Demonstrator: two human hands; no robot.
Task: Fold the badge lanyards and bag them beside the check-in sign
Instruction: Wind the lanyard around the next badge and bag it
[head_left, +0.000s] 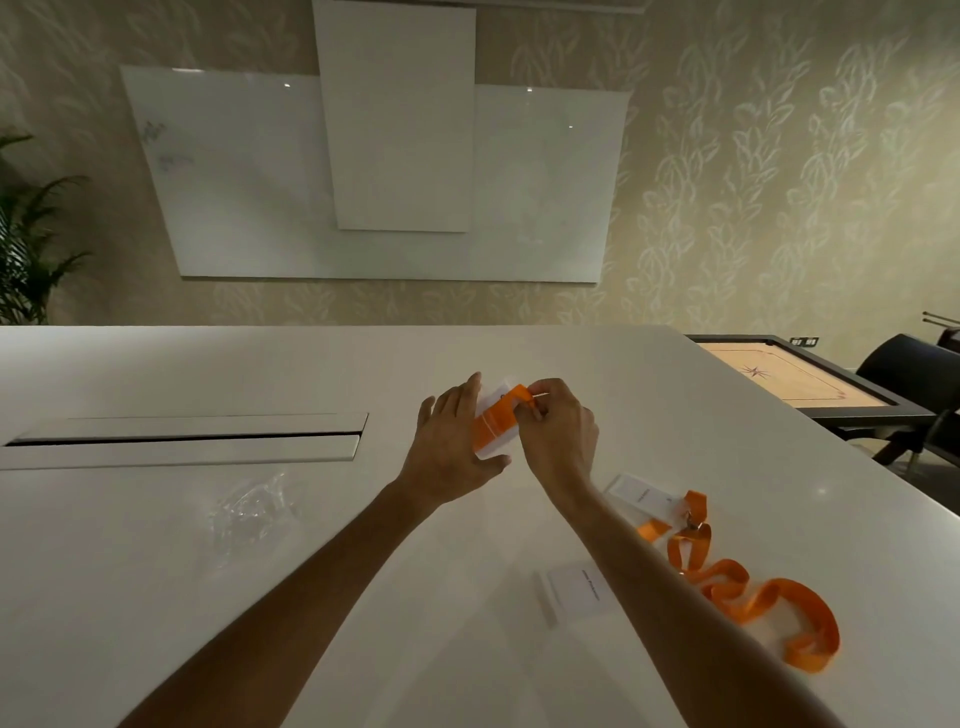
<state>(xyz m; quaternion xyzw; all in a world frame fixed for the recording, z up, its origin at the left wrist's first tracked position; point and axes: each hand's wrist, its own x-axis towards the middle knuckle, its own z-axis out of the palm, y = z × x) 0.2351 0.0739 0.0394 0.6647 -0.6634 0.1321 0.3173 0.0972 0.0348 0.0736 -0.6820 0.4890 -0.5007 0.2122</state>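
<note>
At frame centre my left hand (451, 441) grips a white rectangular badge card (493, 436) wrapped in flat orange fabric lanyard (491, 423); my right hand (558, 431) pinches the strap's loop.

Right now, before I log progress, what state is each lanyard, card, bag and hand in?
Orange lanyard wrapped round white badge: partly wound, held above the table.
Left hand: grips the badge.
Right hand: pinches the strap end.
Second orange lanyard with white badge: unfolded, strap loose on the white table.
White name card: lying flat, apart.
Clear plastic bags: crumpled; contents cannot be told.
</note>
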